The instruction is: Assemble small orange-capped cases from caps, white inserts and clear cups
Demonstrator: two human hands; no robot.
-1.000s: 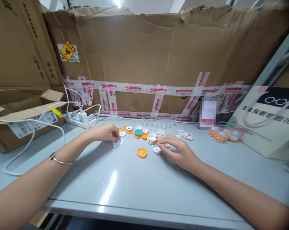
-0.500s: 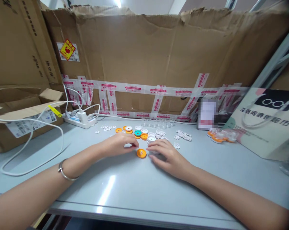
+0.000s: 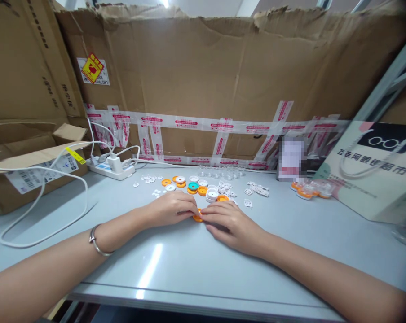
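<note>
A round orange plastic disc [image 3: 197, 219] lies on the table between my hands, mostly covered by fingertips. My left hand [image 3: 172, 208] pinches at its left and middle, fingers pressed together; a small pale piece [image 3: 199, 211] shows at the disc's centre. From the right, my right hand [image 3: 235, 224] reaches over with fingers stretched out, the tips touching the disc's right side and the thumb apart below. Just behind stand white round cups [image 3: 212, 194], a teal disc [image 3: 192, 186] and further orange discs [image 3: 202, 191]. Another orange disc [image 3: 222, 198] sits right behind my right fingers.
Small white pieces [image 3: 150, 179] lie scattered at the left. Clear plastic cups [image 3: 219, 172] line the back, and white perforated parts [image 3: 258, 190] lie right of centre. A power strip [image 3: 113, 168], cable, open carton [image 3: 37, 157], paper bag [image 3: 368, 175] and orange-and-clear assemblies [image 3: 312, 189] stand around.
Both hands have moved inward and met over the orange disc, covering much of it. A white disc and an orange disc behind the hands are more exposed now.
</note>
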